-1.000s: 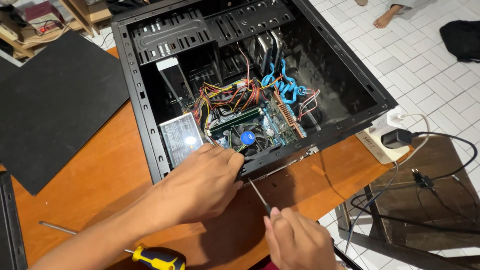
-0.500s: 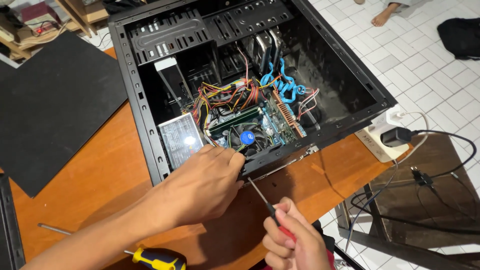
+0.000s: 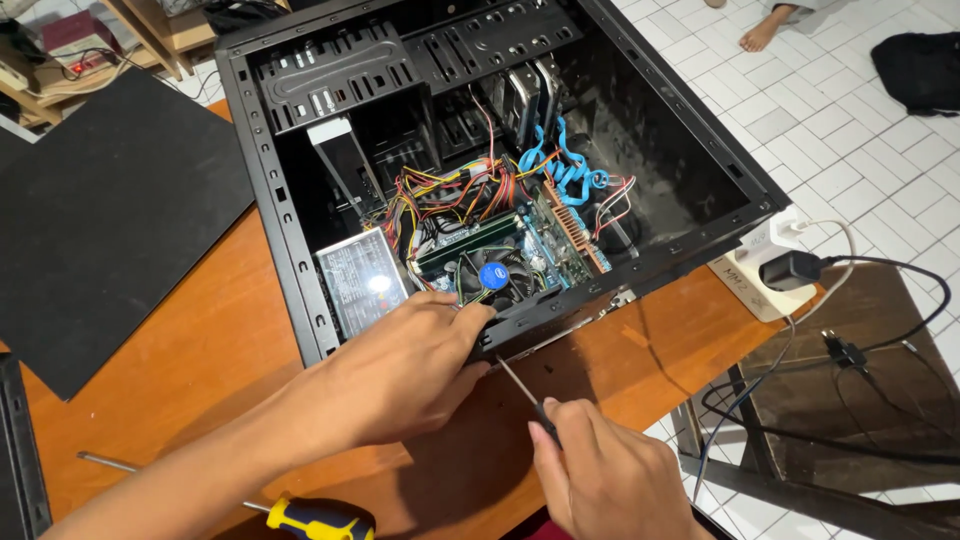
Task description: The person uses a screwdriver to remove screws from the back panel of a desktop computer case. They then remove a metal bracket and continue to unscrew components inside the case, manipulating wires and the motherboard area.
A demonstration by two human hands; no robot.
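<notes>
Head view: orange wooden table (image 3: 230,330) over white tiled floor (image 3: 830,110).

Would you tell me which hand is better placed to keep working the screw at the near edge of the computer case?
The right hand: it grips the screwdriver, whose tip points at the computer case rear edge. The left hand is busy, resting on that edge.

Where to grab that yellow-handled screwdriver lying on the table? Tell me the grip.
Grip the yellow and black handle of the spare screwdriver, probably from above. It lies flat on the orange table, the thin shaft pointing left, beneath the left forearm, so the thick handle likely gives the surer hold.
</notes>
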